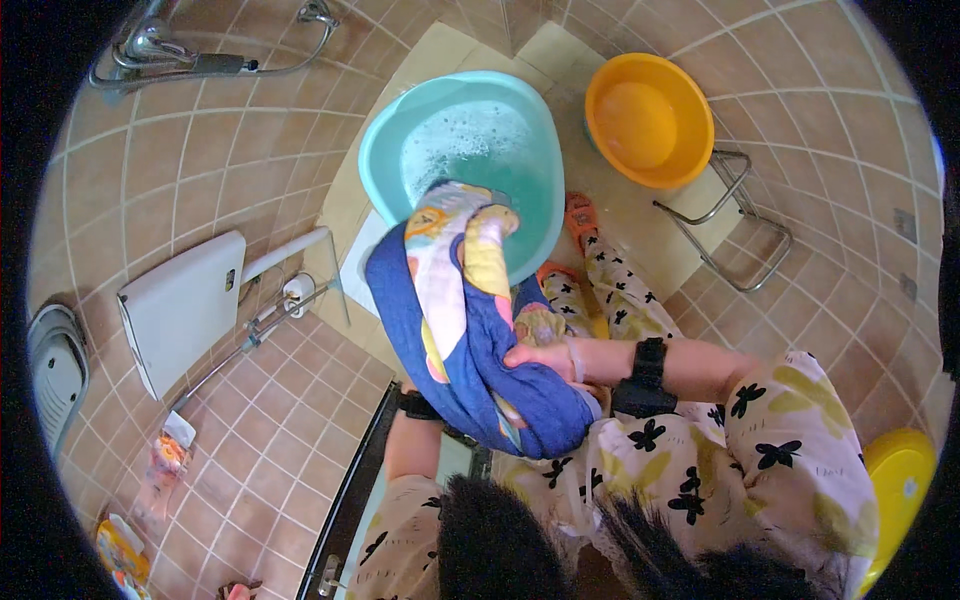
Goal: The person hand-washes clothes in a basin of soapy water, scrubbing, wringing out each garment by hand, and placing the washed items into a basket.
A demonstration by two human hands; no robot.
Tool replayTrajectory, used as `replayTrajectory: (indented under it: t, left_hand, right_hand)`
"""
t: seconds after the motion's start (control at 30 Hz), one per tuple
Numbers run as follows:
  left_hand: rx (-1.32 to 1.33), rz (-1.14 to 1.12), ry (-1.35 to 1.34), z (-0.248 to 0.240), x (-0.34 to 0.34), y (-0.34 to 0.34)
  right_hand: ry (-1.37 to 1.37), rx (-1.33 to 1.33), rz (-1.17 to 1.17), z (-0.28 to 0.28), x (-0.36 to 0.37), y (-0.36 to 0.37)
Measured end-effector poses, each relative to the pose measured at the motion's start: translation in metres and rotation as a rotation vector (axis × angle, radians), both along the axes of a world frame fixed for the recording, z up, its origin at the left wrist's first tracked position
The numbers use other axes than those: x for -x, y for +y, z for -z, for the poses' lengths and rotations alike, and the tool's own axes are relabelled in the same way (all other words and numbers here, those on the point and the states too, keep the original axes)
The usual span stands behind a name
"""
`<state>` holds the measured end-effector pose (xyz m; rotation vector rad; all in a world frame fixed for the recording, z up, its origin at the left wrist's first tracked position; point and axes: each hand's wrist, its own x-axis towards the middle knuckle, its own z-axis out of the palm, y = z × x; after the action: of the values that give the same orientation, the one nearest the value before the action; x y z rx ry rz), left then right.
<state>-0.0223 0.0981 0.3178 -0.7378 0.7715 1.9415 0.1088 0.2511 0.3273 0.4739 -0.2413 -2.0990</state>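
A large blue cloth point(430, 320) with white, yellow and pink patterned patches hangs bunched in front of me. Its far end dips into a turquoise basin point(378, 150) that holds soapy water point(470, 135). My right hand point(545, 358) is closed on the near part of the cloth, thumb over a blue fold. On the left, my forearm point(412, 450) with a black wrist strap reaches in under the cloth, and the fabric covers the hand, so its fingers do not show.
An orange basin point(650, 120) sits at the far right beside a bent metal frame point(730, 220). A white folded panel point(185, 310) and a metal rail point(225, 360) stand along the left. A shower fitting point(155, 45) is on the wall, and a yellow plastic item point(900, 490) stands at the right.
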Motion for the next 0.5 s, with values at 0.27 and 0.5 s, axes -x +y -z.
replayTrajectory:
  t: [0.27,0.5]
  left_hand:
    - [0.187,0.226,0.178,0.013,0.064,-0.007]
    - [0.561,0.751,0.444,0.008,0.096,0.038]
  right_hand:
    - [0.416,-0.162,0.041,-0.008,0.004,0.034]
    - [0.975,-1.041,-0.248,-0.014,0.057,0.012]
